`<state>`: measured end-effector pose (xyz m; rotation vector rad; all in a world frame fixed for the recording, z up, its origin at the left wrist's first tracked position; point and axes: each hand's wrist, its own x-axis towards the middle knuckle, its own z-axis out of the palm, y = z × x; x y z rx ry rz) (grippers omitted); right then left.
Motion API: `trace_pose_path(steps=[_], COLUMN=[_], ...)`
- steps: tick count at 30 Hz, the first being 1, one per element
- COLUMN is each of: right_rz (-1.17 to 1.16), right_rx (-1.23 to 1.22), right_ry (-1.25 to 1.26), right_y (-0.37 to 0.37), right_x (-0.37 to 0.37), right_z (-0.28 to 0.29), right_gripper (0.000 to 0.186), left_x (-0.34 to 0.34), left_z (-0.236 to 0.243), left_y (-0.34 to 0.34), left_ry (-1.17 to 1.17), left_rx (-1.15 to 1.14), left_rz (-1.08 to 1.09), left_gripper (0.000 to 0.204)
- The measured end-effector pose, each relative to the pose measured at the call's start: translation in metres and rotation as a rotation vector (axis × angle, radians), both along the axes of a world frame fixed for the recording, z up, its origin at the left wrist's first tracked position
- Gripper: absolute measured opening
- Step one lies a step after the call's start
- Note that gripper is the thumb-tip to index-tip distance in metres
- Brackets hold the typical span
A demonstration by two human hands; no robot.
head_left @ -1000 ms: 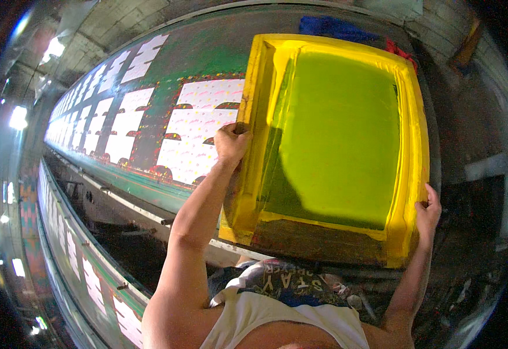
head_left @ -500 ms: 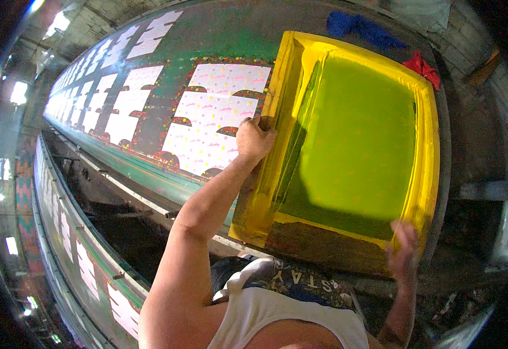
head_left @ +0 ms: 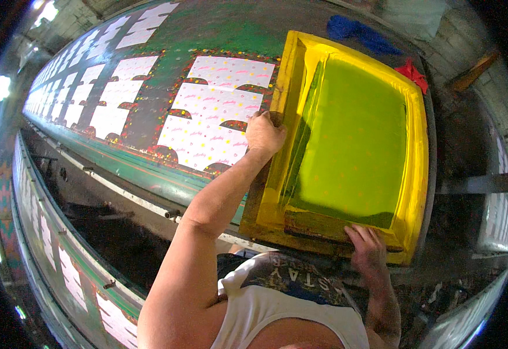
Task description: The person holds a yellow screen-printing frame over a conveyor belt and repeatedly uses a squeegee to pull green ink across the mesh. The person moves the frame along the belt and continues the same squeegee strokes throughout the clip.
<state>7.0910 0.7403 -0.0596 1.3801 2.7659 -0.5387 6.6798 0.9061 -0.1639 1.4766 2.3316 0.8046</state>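
A screen-printing frame (head_left: 423, 174) with yellow, ink-smeared rails lies on the long table in front of me. Its mesh (head_left: 353, 139) looks yellow-green, with thicker yellow ink along the left and far sides. My left hand (head_left: 265, 132) is closed round the frame's left rail, fingertips hidden. A dark, ink-stained squeegee (head_left: 315, 225) lies along the inner near side of the frame. My right hand (head_left: 368, 247) grips it right of its middle, fingers over the top. Beside the left rail is a white fabric piece (head_left: 213, 116) printed with small pink and yellow motifs.
More white cut pieces (head_left: 120, 96) run in rows down the table to the far left. A blue cloth (head_left: 359, 34) and a red cloth (head_left: 412, 75) lie beyond the frame. A pale rail (head_left: 126, 192) follows the table's near edge; a second table (head_left: 62, 250) stands at left.
My right hand has moved left from the frame's near right corner onto the squeegee. My left hand stays on the left rail. The whole view has shifted slightly.
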Motion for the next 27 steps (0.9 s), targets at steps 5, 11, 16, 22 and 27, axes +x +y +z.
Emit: trace_pose_path(steps=[5, 11, 16, 22, 27], right_rz=[-0.131, -0.053, -0.033, -0.025, -0.012], right_rx=[-0.24, -0.183, -0.08, -0.126, -0.057], right_ry=[-0.115, -0.086, -0.013, 0.047, 0.188], right_y=[0.026, 0.012, -0.005, -0.022, -0.028], right_x=[-0.017, -0.015, -0.005, 0.007, 0.02], right_z=[0.023, 0.026, -0.001, -0.005, -0.013], right_gripper=[0.062, 0.062, 0.06, 0.058, 0.054], left_x=[0.003, 0.006, 0.004, -0.014, -0.029], left_z=[0.001, 0.003, -0.004, -0.029, -0.041], left_y=[-0.002, -0.001, 0.0, 0.011, 0.011], left_ry=[-0.025, -0.039, -0.065, -0.125, -0.222], left_rx=[-0.006, 0.013, 0.015, -0.011, 0.197], left_rz=[-0.012, 0.037, 0.082, 0.039, -0.052], left_gripper=[0.045, 0.047, 0.045, 0.036, 0.036])
